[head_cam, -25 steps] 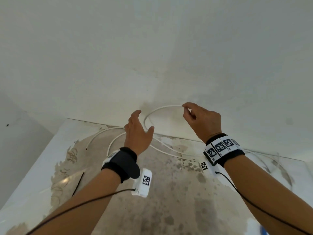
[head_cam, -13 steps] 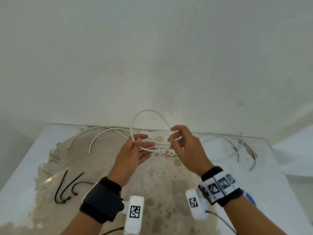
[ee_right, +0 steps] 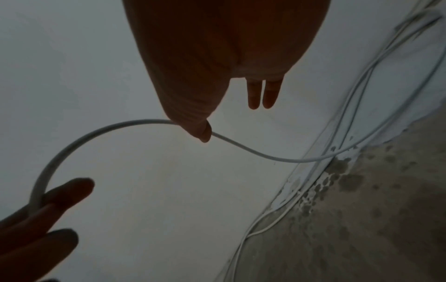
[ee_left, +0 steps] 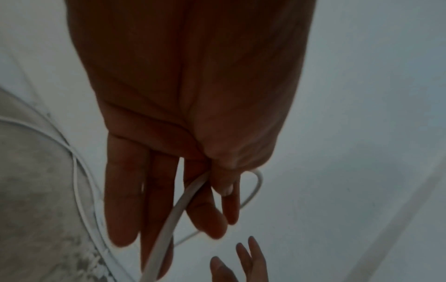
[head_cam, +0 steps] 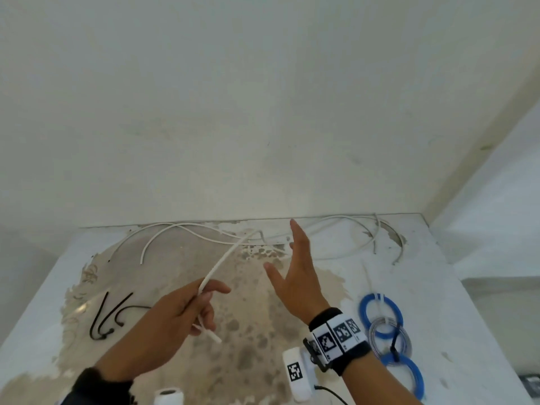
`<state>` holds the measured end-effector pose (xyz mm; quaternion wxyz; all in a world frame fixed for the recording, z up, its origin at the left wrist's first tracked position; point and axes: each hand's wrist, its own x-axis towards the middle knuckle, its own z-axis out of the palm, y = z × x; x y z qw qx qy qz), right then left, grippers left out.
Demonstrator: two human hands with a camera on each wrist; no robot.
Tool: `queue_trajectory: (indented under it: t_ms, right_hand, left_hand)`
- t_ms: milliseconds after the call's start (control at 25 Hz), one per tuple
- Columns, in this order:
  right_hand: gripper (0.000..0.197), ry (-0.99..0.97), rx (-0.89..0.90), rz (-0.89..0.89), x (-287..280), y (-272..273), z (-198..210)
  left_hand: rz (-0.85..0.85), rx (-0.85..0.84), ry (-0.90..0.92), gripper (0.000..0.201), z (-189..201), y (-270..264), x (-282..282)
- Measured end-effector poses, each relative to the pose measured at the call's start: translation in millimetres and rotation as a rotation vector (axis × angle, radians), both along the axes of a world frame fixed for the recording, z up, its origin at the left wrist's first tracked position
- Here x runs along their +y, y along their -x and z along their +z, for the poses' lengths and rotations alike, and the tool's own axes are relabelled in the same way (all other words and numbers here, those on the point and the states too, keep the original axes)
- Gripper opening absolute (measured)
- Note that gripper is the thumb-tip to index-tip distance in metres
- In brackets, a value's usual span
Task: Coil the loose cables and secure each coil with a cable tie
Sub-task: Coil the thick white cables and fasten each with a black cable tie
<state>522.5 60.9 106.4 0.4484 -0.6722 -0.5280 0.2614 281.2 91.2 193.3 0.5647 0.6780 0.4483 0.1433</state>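
Head view: worn table (head_cam: 467,302), loose white cable (head_cam: 225,255) trailing from 12 o'clock edge toward centre, uncoiled. Left hand (head_cam: 175,314) at 7 o'clock, fingers curled, clamped near cable end. Right hand (head_cam: 298,276) at centre, fingers straight and spread, holding nothing. Done: tied blue and grey coils (head_cam: 385,325) at 4 o'clock. Left, by my reading: white cable, black ties (head_cam: 111,317) at 9 o'clock unused.
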Motion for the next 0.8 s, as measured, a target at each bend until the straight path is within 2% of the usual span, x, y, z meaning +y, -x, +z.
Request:
queue_trajectory:
  t_ms: [80, 160, 240, 320, 480, 560, 680, 800]
  right_hand:
    - [0.075, 0.011, -0.007, 0.059, 3, 12, 2]
    - [0.054, 0.060, -0.044, 0.130, 2, 24, 1]
    - [0.029, 0.103, -0.061, 0.167, 0, 32, 2]
    - [0.012, 0.155, 0.047, 0.178, -4, 43, 5]
    - [0.015, 0.190, 0.414, 0.207, -2, 93, 18]
    - [0.016, 0.155, 0.504, 0.225, 0, 120, 26]
    - [0.015, 0.126, 0.530, 0.233, 9, 155, 30]
    - [0.016, 0.120, 0.451, 0.156, 20, 183, 26]
  left_hand:
    - [-0.014, 0.021, 0.012, 0.040, 0, 9, -8]
    - [0.025, -0.018, 0.006, 0.043, 4, 13, -10]
    - [0.140, -0.106, -0.031, 0.044, 8, 15, -8]
    - [0.297, -0.220, -0.035, 0.037, 6, 21, -1]
    - [0.623, -0.468, 0.181, 0.030, -11, 41, 16]
    - [0.727, -0.589, 0.299, 0.031, -19, 52, 24]
    - [0.782, -0.700, 0.435, 0.031, -29, 70, 31]
    - [0.750, -0.714, 0.544, 0.029, -39, 89, 38]
